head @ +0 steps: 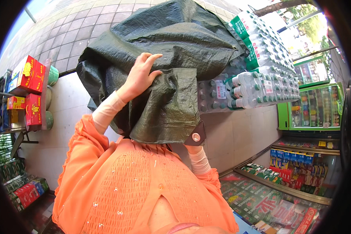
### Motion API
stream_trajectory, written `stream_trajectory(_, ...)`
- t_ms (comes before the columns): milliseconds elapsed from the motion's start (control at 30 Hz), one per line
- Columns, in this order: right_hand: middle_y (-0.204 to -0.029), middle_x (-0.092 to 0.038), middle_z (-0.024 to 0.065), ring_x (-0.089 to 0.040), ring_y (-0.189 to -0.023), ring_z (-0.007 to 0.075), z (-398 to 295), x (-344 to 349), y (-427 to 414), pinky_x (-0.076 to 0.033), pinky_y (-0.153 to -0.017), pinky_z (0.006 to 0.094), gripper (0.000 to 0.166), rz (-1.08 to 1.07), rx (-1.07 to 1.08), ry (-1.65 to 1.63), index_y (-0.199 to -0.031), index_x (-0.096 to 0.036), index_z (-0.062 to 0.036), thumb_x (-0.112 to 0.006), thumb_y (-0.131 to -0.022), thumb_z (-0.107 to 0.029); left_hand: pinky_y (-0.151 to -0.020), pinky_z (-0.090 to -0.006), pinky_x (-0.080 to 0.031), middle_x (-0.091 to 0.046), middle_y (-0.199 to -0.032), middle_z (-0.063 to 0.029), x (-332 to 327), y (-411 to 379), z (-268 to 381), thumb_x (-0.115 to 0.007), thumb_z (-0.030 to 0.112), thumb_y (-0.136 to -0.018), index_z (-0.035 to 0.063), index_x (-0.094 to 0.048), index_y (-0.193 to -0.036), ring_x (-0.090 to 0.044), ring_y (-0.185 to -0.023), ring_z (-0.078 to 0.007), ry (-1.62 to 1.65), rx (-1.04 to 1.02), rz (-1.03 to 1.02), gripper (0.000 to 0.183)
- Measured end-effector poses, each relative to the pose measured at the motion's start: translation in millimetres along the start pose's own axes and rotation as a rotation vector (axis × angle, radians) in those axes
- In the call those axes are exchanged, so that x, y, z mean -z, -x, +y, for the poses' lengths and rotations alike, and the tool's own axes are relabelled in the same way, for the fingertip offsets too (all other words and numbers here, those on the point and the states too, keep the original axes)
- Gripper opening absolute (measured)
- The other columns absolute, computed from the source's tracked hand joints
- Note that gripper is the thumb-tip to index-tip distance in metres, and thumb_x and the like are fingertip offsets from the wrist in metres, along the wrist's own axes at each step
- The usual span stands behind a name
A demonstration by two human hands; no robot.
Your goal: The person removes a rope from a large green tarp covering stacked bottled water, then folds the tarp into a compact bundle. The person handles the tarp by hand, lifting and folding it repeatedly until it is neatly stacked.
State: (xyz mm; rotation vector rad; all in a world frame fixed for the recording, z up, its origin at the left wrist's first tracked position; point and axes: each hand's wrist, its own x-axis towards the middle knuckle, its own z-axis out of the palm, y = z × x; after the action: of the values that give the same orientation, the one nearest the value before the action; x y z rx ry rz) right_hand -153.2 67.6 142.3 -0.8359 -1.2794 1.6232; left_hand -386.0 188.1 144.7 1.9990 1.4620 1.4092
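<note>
A dark green plastic tarpaulin (175,38) lies bunched and folded before me, over part of the stacked water bottle packs. My left hand (143,73) rests on its folds, fingers spread and slightly bent; whether it pinches any of the sheet cannot be told. My right hand (194,149) is mostly hidden beneath the near corner of the tarpaulin, beside a metal eyelet (196,137); only a bit by the wrist shows. Right of the sheet, shrink-wrapped packs of clear water bottles (251,90) with green caps stand in a large stack.
Red boxes (33,108) stand on a table at the left, with green round containers (53,75) beside it. A green-framed glass-door fridge (316,108) is at the right. A glass display counter (266,196) with boxed goods fills the lower right. Tiled floor (67,99) shows on both sides.
</note>
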Motion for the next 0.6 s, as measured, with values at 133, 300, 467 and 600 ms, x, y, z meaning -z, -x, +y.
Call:
stream_trajectory(133, -0.106, -0.061, 0.0145, -0.061, -0.093, 0.0244, -0.5, -4.8, 0.4, -0.051, -0.08, 0.0336, 0.037, 0.098, -0.128, -0.4, -0.125, -0.049, 0.0017, -0.05, -0.088, -0.003, -0.075, -0.0331, -0.048, -0.061, -0.092, -0.0082, 20.0, 28.6, 34.0, -0.071, 0.006, -0.077, 0.0058, -0.067, -0.106, -0.058, -0.083, -0.0221, 0.282, -0.112, -0.139, 0.029)
stream_trajectory(300, -0.109, -0.06, 0.0129, -0.061, -0.097, 0.0207, 5.8, -17.6, -2.9, -0.051, -0.083, 0.0317, 0.034, 0.137, -0.166, -0.608, -0.125, -0.049, 0.0017, -0.049, -0.091, -0.005, -0.086, -0.0386, -0.046, -0.058, -0.113, -0.0145, 31.4, 66.1, 69.0, -0.081, 0.035, -0.069, 0.0057, -0.054, -0.13, -0.057, -0.098, -0.0301, 0.246, -0.231, -0.454, 0.072)
stream_trajectory(467, -0.113, -0.059, 0.0113, -0.061, -0.101, 0.017, 4.7, -27.5, -9.9, -0.052, -0.087, 0.0299, 0.032, 0.14, -0.156, -0.633, -0.124, -0.049, 0.0016, -0.048, -0.093, -0.008, -0.098, -0.0451, -0.037, -0.047, -0.124, -0.0162, 22.8, 89.7, 95.2, -0.08, 0.038, -0.068, 0.0122, -0.044, -0.138, -0.045, -0.114, -0.0345, 0.076, -0.168, -0.393, 0.082)
stream_trajectory(600, -0.108, -0.062, 0.0072, -0.061, -0.099, 0.0151, -3.0, -25.7, -22.4, -0.051, -0.081, 0.0282, 0.025, 0.064, -0.088, -0.328, -0.114, -0.055, 0.001, -0.056, -0.09, -0.006, -0.09, -0.0362, -0.044, -0.047, -0.119, -0.0141, 18.9, 92.7, 79.1, -0.08, 0.014, -0.069, 0.0115, -0.054, -0.131, -0.05, -0.106, -0.0297, 0.143, -0.129, -0.326, 0.068)
